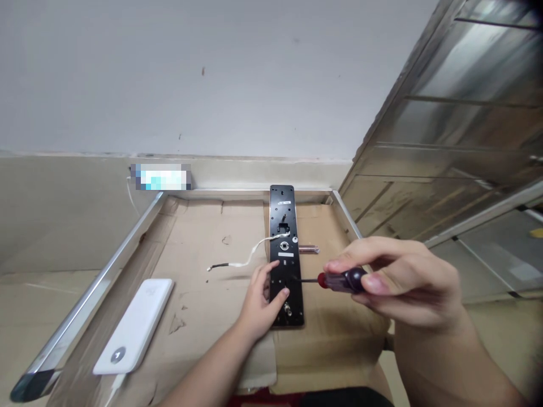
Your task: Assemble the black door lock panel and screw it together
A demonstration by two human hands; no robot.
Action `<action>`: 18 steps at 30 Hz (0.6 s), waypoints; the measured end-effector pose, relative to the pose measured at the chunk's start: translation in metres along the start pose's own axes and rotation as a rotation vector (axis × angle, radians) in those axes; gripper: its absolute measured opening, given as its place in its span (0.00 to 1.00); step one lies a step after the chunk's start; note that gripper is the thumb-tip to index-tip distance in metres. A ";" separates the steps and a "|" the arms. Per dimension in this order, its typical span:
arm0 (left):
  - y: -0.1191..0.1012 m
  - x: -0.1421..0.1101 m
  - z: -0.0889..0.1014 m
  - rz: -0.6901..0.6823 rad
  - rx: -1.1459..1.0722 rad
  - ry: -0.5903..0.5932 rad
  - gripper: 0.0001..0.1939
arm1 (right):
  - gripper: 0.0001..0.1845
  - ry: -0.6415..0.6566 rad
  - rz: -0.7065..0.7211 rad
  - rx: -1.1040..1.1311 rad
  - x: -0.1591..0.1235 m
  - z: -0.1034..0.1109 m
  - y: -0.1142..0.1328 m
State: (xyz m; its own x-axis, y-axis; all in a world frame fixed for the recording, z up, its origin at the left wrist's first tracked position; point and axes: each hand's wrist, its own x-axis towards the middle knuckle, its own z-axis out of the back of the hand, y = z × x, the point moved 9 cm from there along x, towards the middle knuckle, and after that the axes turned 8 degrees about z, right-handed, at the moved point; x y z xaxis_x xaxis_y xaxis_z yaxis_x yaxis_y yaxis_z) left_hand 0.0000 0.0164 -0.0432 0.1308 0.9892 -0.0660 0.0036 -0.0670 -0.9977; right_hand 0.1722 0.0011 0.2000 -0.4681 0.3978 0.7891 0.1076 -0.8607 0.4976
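R hand [403,282] clamped on screwdriver [343,280], tip nr lock plate [285,217] edge; L hand [259,299] splayed on it

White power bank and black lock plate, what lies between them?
In the head view, brown cardboard lies between the flat white power bank and black lock plate, with a thin white wire from the plate across it.
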 end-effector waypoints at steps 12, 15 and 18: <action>0.001 0.000 0.000 0.005 -0.005 0.001 0.28 | 0.24 0.009 0.124 -0.178 0.001 0.003 0.008; 0.000 0.000 0.000 0.000 0.010 -0.003 0.28 | 0.25 0.081 0.109 -0.045 0.004 -0.001 0.006; 0.001 0.000 -0.001 -0.001 0.002 0.008 0.28 | 0.29 0.075 0.041 0.045 0.002 0.000 0.000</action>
State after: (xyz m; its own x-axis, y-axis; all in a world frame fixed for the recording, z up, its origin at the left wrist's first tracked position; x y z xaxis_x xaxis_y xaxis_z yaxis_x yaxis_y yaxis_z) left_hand 0.0006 0.0165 -0.0441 0.1390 0.9882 -0.0646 0.0022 -0.0655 -0.9978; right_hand 0.1714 0.0025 0.2016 -0.5264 0.3361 0.7810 0.1663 -0.8601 0.4823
